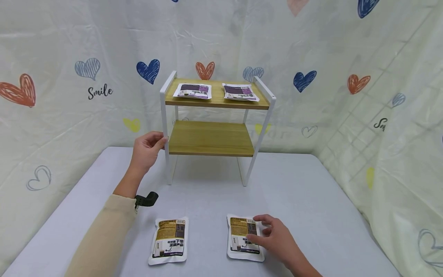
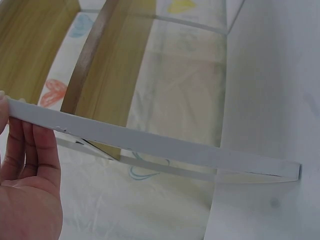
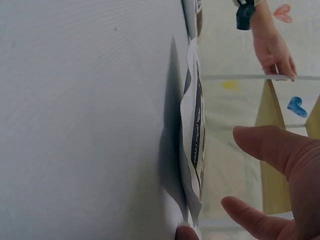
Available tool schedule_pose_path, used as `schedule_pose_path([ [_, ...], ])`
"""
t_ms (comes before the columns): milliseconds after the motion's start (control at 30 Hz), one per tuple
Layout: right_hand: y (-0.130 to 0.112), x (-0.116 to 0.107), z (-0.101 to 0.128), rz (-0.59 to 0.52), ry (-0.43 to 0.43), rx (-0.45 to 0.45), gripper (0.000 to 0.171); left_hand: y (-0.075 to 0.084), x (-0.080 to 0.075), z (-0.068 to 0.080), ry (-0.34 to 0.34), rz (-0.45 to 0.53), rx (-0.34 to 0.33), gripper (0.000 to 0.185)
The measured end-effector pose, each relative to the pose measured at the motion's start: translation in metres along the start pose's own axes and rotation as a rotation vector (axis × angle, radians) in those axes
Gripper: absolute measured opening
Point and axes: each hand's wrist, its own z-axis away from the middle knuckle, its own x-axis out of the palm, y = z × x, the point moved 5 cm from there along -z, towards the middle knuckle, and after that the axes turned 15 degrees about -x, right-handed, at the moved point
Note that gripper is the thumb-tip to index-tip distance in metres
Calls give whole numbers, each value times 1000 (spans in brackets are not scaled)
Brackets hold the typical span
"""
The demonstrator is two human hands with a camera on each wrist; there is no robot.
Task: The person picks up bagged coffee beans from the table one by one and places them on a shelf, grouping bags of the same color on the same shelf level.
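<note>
My left hand point(image 1: 147, 151) pinches the white front-left leg point(image 2: 135, 140) of a small two-tier shelf point(image 1: 211, 137) with wooden boards. My right hand point(image 1: 275, 238) is over a white pouch point(image 1: 238, 235) with a gold and dark label, lying flat on the table. In the right wrist view, the thumb point(image 3: 265, 145) stands apart from that pouch, while one fingertip point(image 3: 187, 233) is at its far edge; whether it touches is hard to tell. A second, similar pouch point(image 1: 169, 240) lies to the left. Two pouches with purple labels, a left one point(image 1: 193, 91) and a right one point(image 1: 240, 92), rest on the top board.
A white-covered table point(image 1: 294, 192) carries the shelf and the gold-labelled pouches. Behind it and at the sides hangs a pale curtain point(image 1: 221, 42) printed with hearts. A dark band point(image 1: 147, 199) is on the left wrist, near the table surface.
</note>
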Motion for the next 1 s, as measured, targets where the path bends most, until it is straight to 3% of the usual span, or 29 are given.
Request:
schedule_pose_path([
  [367,-2,4,-3,53,-18,-84,63,3,0,2,6,7,-1,32],
  [1000,-7,11,-6,85,-69,-109,62,1,-1,2,5,24,-8,33],
])
